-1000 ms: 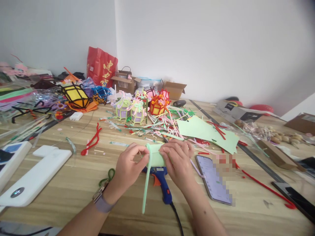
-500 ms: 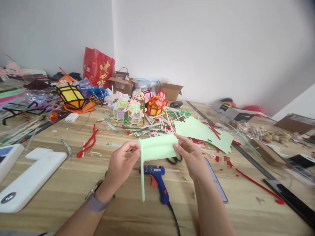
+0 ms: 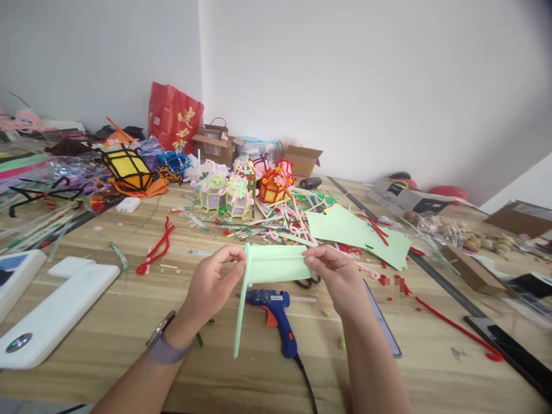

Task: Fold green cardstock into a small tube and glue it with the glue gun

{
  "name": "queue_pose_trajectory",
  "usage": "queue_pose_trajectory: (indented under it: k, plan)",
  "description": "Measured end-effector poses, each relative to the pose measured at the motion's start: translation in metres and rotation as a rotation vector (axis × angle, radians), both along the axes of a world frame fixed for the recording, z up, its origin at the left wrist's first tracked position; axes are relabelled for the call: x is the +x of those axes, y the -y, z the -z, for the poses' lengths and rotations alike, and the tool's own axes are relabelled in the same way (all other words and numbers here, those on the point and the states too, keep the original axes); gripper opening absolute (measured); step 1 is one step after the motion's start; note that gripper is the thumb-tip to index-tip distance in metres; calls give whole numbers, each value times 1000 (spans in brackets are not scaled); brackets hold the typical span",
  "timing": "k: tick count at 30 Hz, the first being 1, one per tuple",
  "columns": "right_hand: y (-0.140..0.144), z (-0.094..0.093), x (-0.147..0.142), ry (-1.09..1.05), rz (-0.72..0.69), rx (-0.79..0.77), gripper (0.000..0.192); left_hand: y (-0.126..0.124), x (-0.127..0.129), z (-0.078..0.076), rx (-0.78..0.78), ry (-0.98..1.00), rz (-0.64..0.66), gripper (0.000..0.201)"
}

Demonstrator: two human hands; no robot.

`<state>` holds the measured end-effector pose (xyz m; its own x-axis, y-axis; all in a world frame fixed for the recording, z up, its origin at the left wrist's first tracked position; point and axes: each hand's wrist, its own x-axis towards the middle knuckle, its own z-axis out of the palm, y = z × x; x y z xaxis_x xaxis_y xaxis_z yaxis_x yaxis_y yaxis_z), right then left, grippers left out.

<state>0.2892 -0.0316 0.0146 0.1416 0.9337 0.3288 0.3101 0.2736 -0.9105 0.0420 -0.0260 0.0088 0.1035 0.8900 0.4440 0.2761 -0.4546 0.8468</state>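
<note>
Left hand [image 3: 212, 282], centre of frame: thumb and forefinger pinched shut on the left edge of a pale green paper sheet [image 3: 278, 265], right where a pale green fuzzy stick [image 3: 240, 310] runs along that edge. Right hand [image 3: 337, 275], just right of centre: fingers closed on the sheet's right edge.

Sheet held off the surface [image 3: 107, 322], stretched between the two hands, long axis running left to right across the frame, roughly level. Stick lies crosswise to that: top end at the sheet's upper left corner, rest hanging down and slightly left, free end well below the sheet. Stick sits on the left-hand side; right hand is a sheet-length away from it.

Directly below the sheet, lying on the surface: blue glue gun [image 3: 276, 313], nozzle pointing right, cord trailing to the bottom edge. Scissors [image 3: 307, 282] partly hidden behind the sheet's lower right corner. Phone [image 3: 383, 322] just right of the right forearm.

Farther up: larger green paper [image 3: 357, 230], loose litter of coloured stick offcuts, small lanterns [image 3: 228, 195] beyond. White device [image 3: 52, 313] at lower left.
</note>
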Motion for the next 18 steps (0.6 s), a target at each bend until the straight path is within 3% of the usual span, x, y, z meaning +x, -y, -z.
queue_pose_trajectory:
  k: [3, 8, 10, 14, 18]
  plan:
    - [1, -1, 0, 181, 23, 146, 17, 1, 1, 0, 10, -6, 8, 12]
    - [8, -2, -23, 617, 285, 565, 11, 4, 7, 4, 53, -45, 9, 10]
    - [12, -3, -38, 728, 311, 690, 9, 5, 10, 5, 79, -80, 10, 9]
    - [14, -1, -58, 804, 253, 775, 6, 7, 15, 6, 106, -110, 22, 10]
    - [13, 3, -60, 837, 250, 807, 11, 11, 16, 4, 105, -113, 29, 10]
